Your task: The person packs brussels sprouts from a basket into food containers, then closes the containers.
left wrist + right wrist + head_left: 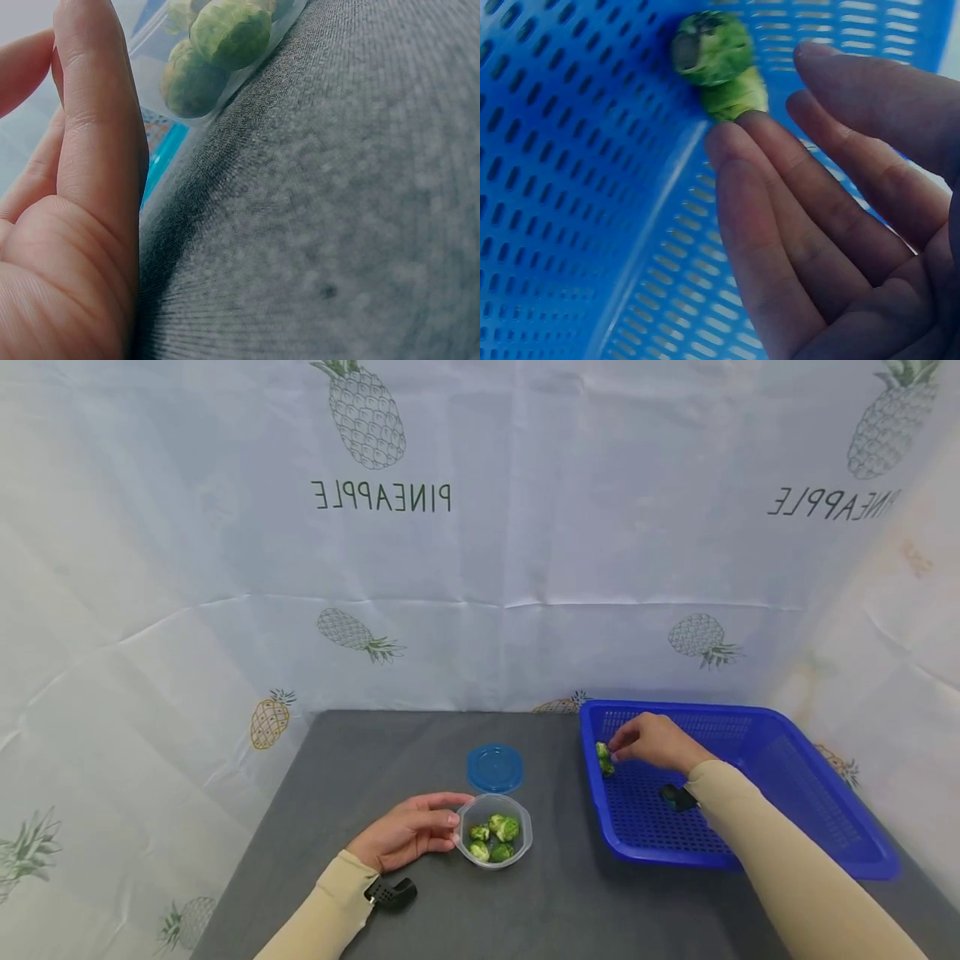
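The grey table (fabric-topped) carries three things directly — a round lid, clear bowl, blue basket.

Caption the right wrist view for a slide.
Right hand beside two round green Brussels sprouts in a perforated blue plastic basket.

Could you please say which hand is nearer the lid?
Left. The left hand is just near-left of the lid; the right hand is farther right, inside the basket.

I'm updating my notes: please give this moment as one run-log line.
left grip: holds clear bowl with sprouts | right grip: beside two sprouts in blue basket | blue lid: on table
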### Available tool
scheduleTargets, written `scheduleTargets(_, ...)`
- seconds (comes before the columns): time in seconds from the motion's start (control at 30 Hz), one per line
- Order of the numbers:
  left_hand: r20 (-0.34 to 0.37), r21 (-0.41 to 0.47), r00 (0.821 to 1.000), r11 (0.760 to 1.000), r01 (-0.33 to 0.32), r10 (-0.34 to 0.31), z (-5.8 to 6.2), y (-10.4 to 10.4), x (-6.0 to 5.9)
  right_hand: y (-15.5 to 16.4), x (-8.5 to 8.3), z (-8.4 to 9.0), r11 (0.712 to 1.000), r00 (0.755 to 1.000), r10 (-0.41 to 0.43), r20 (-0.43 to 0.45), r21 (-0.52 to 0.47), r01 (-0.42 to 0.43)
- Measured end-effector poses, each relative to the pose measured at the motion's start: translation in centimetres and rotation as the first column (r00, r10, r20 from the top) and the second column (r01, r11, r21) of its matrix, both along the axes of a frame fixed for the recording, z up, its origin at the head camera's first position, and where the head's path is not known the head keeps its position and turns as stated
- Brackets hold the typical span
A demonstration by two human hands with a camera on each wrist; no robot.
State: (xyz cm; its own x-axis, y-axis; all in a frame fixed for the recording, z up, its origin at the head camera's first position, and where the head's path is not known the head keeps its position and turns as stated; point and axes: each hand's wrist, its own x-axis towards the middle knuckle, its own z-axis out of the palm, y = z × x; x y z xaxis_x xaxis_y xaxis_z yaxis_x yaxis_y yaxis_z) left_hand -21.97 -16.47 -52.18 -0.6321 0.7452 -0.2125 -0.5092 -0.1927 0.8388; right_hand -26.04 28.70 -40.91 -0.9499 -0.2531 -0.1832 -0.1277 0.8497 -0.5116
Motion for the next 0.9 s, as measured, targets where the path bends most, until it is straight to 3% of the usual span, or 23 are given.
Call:
scheduleTargets(0.37, -0.005, 0.006, 1.0, 1.0, 0.005, -0.005, 0.0, 0.1, -0.1, 0.0, -1.0, -1.7, 1.0, 1.0, 0.022, 0.005, -0.017, -0.022)
scheduleTargets(0.9, -0.006, 0.02, 1.0, 1.0, 0.011, -0.011, -0.1, 0.0, -0.1, -0.6, -0.9, -1.8, 1.0, 1.0, 0.025, 0.015, -0.013, -0.025)
